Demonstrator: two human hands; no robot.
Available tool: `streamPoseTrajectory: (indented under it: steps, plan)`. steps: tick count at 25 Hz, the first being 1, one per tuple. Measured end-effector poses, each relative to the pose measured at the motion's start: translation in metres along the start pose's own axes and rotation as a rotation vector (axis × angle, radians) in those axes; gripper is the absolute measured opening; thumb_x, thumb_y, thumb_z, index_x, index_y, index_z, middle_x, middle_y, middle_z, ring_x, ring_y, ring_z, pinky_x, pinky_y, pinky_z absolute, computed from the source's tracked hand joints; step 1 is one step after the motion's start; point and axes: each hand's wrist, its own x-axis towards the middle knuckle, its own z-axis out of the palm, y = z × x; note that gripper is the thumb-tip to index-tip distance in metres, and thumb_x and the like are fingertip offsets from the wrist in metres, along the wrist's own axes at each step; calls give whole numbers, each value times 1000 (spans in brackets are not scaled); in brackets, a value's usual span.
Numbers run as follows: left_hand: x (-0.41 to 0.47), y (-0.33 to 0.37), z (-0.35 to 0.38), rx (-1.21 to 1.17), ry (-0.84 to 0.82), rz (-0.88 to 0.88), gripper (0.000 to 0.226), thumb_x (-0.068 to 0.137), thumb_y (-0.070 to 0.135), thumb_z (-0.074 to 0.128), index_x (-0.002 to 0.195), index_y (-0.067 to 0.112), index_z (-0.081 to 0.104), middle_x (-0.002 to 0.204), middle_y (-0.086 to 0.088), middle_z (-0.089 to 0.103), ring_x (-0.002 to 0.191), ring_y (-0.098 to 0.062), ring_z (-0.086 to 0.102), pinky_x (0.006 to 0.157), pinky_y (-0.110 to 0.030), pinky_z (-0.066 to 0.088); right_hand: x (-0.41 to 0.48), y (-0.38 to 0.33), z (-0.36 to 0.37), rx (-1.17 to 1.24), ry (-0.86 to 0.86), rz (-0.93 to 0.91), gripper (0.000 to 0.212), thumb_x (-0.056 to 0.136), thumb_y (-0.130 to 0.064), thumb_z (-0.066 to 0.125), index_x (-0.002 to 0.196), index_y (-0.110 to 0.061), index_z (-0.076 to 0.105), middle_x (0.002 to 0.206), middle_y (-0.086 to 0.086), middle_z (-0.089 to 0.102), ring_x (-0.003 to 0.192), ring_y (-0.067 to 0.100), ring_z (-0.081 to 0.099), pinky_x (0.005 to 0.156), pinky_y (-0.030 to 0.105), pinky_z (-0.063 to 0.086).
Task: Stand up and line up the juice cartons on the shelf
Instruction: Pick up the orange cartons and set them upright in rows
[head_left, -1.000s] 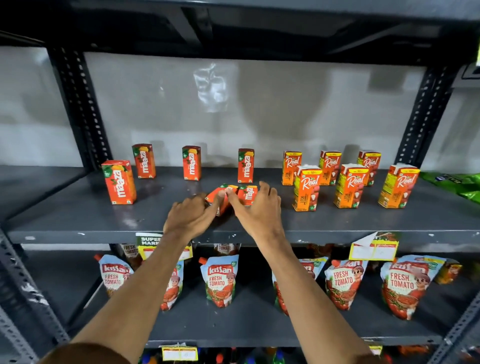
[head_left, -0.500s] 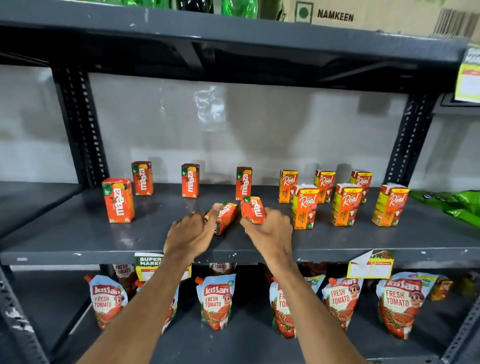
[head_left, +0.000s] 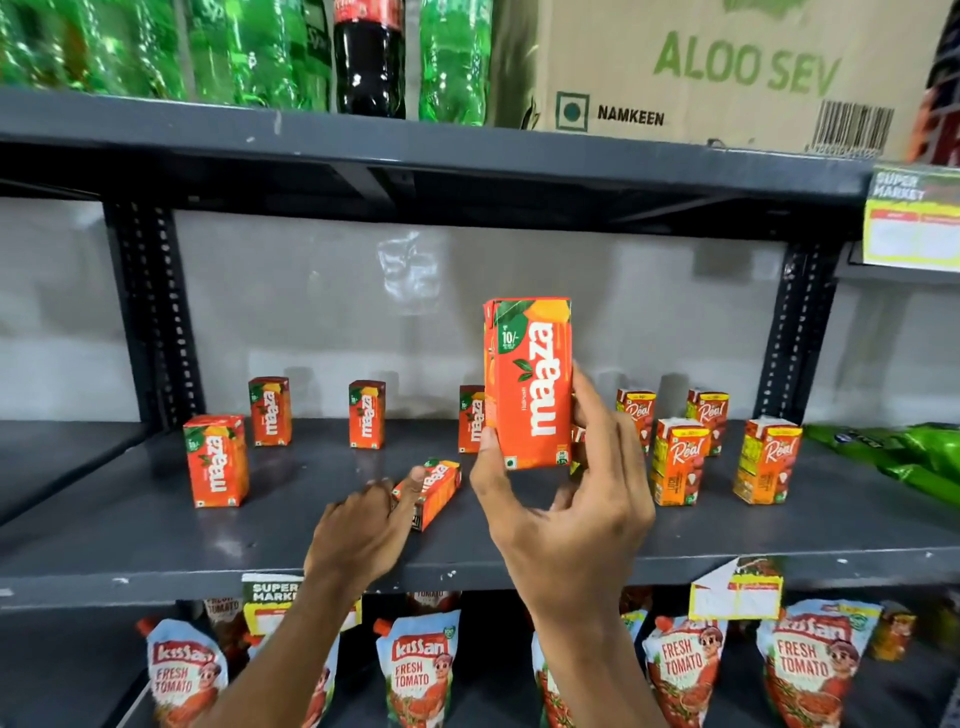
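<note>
My right hand (head_left: 566, 512) holds an orange Maaza carton (head_left: 530, 384) upright, lifted above the grey shelf (head_left: 156, 519) and close to the camera. My left hand (head_left: 363, 530) rests on the shelf with its fingertips against a second Maaza carton (head_left: 431, 491) that lies on its side. Several Maaza cartons stand upright on the left: one in front (head_left: 215, 460) and a back row (head_left: 270, 410), (head_left: 367, 414), (head_left: 470, 418). Upright Real cartons (head_left: 678, 462), (head_left: 768, 461) stand to the right, some hidden behind my right hand.
Green bottles (head_left: 452, 57) and a cardboard box (head_left: 727, 73) sit on the shelf above. Tomato sauce pouches (head_left: 421, 670) line the shelf below. Green packets (head_left: 893, 452) lie at the far right. Perforated uprights (head_left: 150, 312) frame the bay.
My right hand has lifted its Maaza carton off the shelf and turned it upright in the air. The left hand stays at the lying carton. The camera has tilted upward.
</note>
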Motion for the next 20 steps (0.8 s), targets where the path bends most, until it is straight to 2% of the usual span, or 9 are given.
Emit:
streamPoseTrajectory:
  steps: [3,6,8,10,12,13,16,20]
  plan:
    - [-2,0,0,1,-1,-10,92,78,75,-2,108,18,63,112,-11,71,104,-32,65,92,-41,43,-2,3,1,11,-18,20,70,87,-66,58,136,-17,49,123,-7,53,112,8,58,72,40,62]
    - [-1,1,2,-7,-5,-31,89,83,74,2,113,16,62,114,-11,69,107,-31,63,94,-43,43,-8,14,5,-54,-50,52,72,85,-66,59,135,-14,52,119,-1,60,106,11,60,75,36,62]
    - [0,0,4,-4,-10,-49,85,88,73,7,117,15,62,117,-12,68,110,-33,62,97,-45,42,-14,23,8,-110,-104,124,70,83,-65,62,134,-17,52,115,-1,65,101,5,59,81,24,56]
    - [0,-2,5,-7,-1,-44,86,89,75,7,113,15,63,113,-13,69,108,-34,63,98,-47,43,-20,34,13,-156,-200,253,68,80,-62,67,133,-22,52,114,-6,68,97,0,58,84,9,41]
    - [0,-3,5,17,13,-40,91,86,78,4,111,14,64,112,-15,68,107,-36,62,99,-49,42,-27,46,20,-211,-310,375,67,78,-58,74,132,-24,52,114,-9,70,96,-2,60,81,2,29]
    - [0,-2,5,35,13,-53,93,85,79,2,112,14,64,114,-17,68,109,-38,61,99,-49,41,-31,53,25,-242,-353,414,67,77,-56,76,131,-25,53,114,-10,70,96,0,63,80,3,32]
    - [0,1,1,75,-8,-81,94,86,79,4,114,13,64,116,-20,66,112,-40,58,100,-49,38,-39,70,41,-329,-432,466,64,75,-55,78,124,-26,51,113,-10,71,101,11,69,81,24,47]
    - [-1,4,-3,99,-25,-77,91,79,86,19,108,12,65,113,-18,68,108,-39,60,95,-45,42,-48,86,57,-399,-490,535,61,74,-51,81,112,-25,40,108,-5,72,98,17,72,71,23,40]
